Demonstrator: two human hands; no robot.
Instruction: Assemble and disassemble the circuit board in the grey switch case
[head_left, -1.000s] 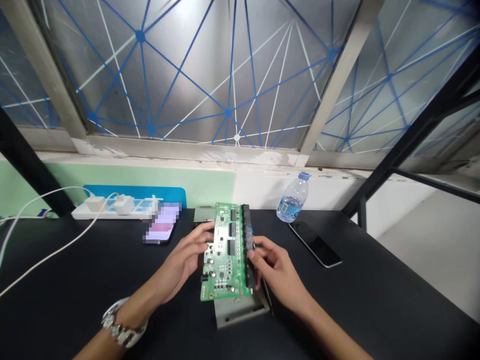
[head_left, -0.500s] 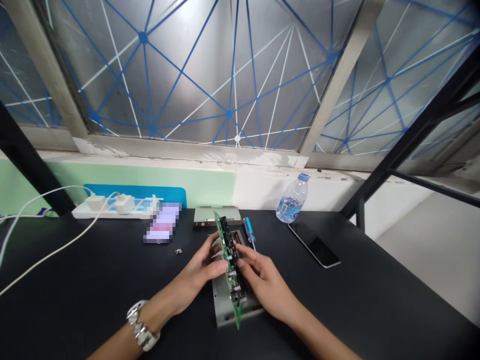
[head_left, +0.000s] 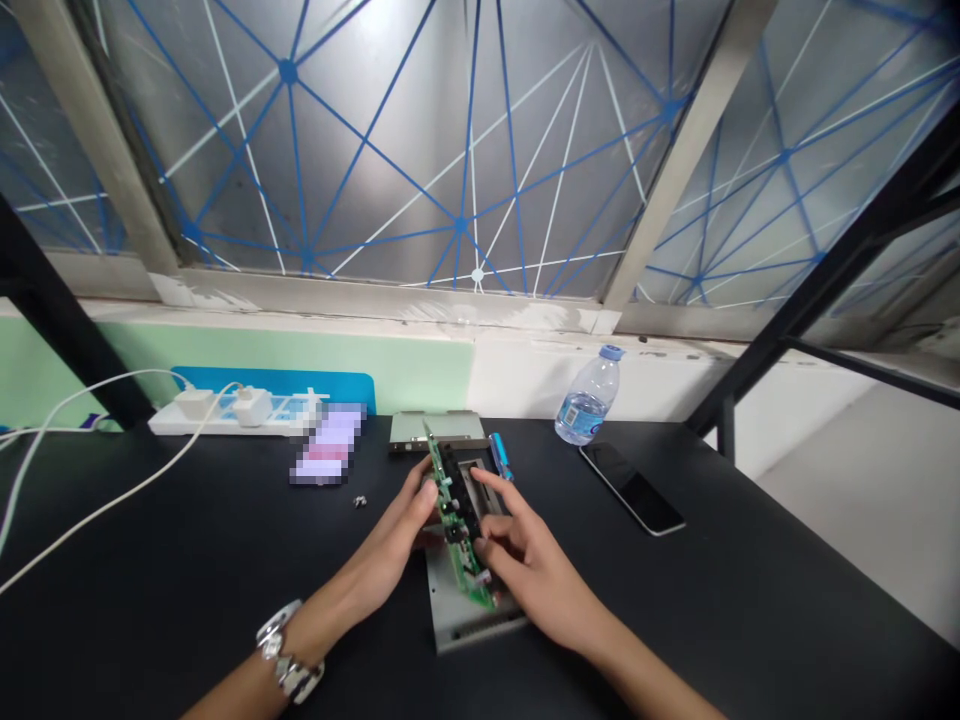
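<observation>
A green circuit board (head_left: 454, 520) with black parts along it stands on edge, tilted, above a grey metal plate (head_left: 457, 625). My left hand (head_left: 394, 545) grips the board from the left, thumb on its near face and fingers behind it. On the right side, my right hand (head_left: 529, 560) has its thumb and curled fingers against the board's black parts. Its index finger stretches forward over the metal plate. Just beyond the right fingertips lies a blue-handled screwdriver (head_left: 500, 455), its shaft mostly hidden by the hand.
Behind the board rests a flat metal cover (head_left: 435, 430). Small screws (head_left: 360, 502) lie left of my hands. A blurred-out phone (head_left: 330, 445) and a white power strip (head_left: 225, 412) are farther left. A water bottle (head_left: 589, 400) and a dark phone (head_left: 630, 488) stand and lie to the right.
The circuit board has tilted so more of its green face shows, and its near end has risen. My right index finger has stretched out. My left thumb has moved up along the board.
</observation>
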